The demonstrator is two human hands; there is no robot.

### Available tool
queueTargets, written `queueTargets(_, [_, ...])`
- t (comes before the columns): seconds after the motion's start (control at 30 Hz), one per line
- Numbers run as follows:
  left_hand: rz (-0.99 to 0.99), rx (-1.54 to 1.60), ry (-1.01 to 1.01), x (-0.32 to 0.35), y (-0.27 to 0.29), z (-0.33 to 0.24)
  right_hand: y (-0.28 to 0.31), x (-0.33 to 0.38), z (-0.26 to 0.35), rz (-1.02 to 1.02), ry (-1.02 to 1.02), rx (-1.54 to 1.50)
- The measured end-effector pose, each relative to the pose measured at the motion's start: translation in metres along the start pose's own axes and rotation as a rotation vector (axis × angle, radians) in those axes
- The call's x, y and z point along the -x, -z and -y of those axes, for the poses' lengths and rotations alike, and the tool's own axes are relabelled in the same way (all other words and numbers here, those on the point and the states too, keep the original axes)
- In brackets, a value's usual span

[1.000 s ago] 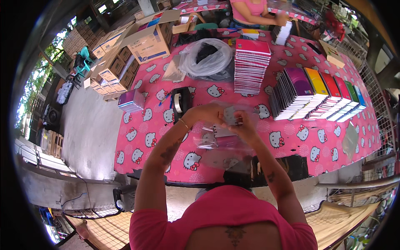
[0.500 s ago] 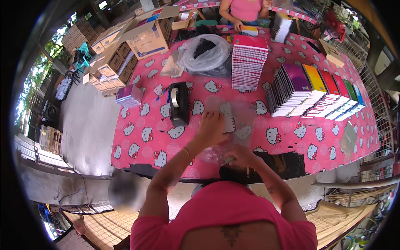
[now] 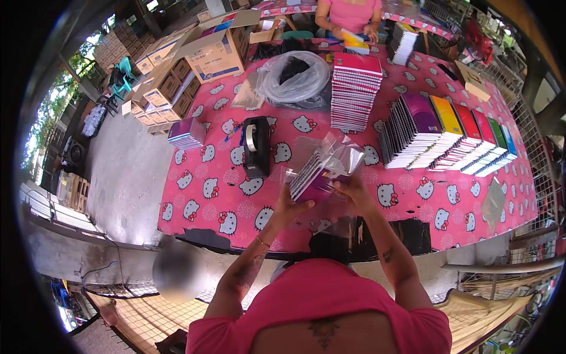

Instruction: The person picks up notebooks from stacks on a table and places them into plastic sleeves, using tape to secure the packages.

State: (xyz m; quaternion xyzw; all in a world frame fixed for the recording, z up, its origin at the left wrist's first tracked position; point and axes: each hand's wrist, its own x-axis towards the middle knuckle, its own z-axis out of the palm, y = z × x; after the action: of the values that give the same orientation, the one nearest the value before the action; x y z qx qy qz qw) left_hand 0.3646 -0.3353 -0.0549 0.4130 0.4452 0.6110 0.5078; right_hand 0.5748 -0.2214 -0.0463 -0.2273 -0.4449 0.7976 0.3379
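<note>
1. Half a second ago my hands worked low over a flat clear sleeve on the cloth. Now a small bundle of spiral notebooks (image 3: 312,177) is tilted up off the table, half inside a clear plastic bag (image 3: 341,156).
2. My left hand (image 3: 287,206) grips the near left corner of the bundle, fingers closed under it. My right hand (image 3: 352,190) pinches the bundle's near right edge and the bag with it.
3. The bundle sits near the table's near edge, just right of the black tape dispenser (image 3: 256,146).
4. Hard to tell where bag ends and glare begins; count of books unclear. My fingertips are hidden under the bundle.
5. Around: tall stack of notebooks (image 3: 355,91) far centre, fanned row of coloured notebooks (image 3: 445,138) right, heap of clear bags (image 3: 295,79) far left, cardboard boxes (image 3: 215,53) beyond. Pink patterned tablecloth (image 3: 206,200). Another person (image 3: 351,15) works at the far end.
</note>
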Motion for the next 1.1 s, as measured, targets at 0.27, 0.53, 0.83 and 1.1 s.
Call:
queueTargets(0.27, [0.038,-0.749,-0.269,-0.010,-0.002,-0.040,0.016,0.004,-0.007,-0.079,0.201,0.796])
queueTargets(0.53, [-0.396,-0.432,-0.155,-0.024,0.072,-0.036,-0.046,0.008,0.038,-0.165,0.471,1.001])
queueTargets(0.83, [-0.652,-0.701,0.092,-0.052,0.145,-0.041,-0.016,0.007,-0.016,-0.228,-0.020,0.510])
queueTargets(1.1, [-0.680,-0.161,0.124,-0.031,0.136,-0.014,-0.087,0.025,0.048,-0.284,0.692,1.288])
